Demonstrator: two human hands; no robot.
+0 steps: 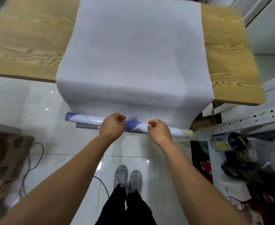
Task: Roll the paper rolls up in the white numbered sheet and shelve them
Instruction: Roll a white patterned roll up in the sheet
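Far left, a crumpled brown bag (pixel 7 159) sits on the floor (pixel 41 98), and a thin cable (pixel 29 166) loops out beside it across the glossy tiles. Above that, the bench (pixel 28 38) shows bare wood right out to its near edge.

Moving in, the white sheet (pixel 133 54) runs down the middle of the bench, spills over the near edge and hangs towards the person, with wood showing on both sides of it. Its lower edge meets the blue-and-white roll (pixel 85 119), which is held level in the air below the bench edge. The roll's left end pokes out past the sheet's left side. A grey roll (pixel 86 126) lies tucked just beneath it, shorter on the left.

Left hand (pixel 112 125) is clenched, fingers curled in a pinch on the sheet's lower edge, right on top of the roll. Right hand (pixel 159 129), just beside it, has the same pinch on the edge. Whether the rolls are caught in those grips too, I cannot tell. Below the hands there is open floor, with only the person's grey shoes (pixel 128 177) on it.

Right side is tight: the roll's cream end sits just beside a perforated metal shelf rail (pixel 230 125), with cluttered shelves packed below.
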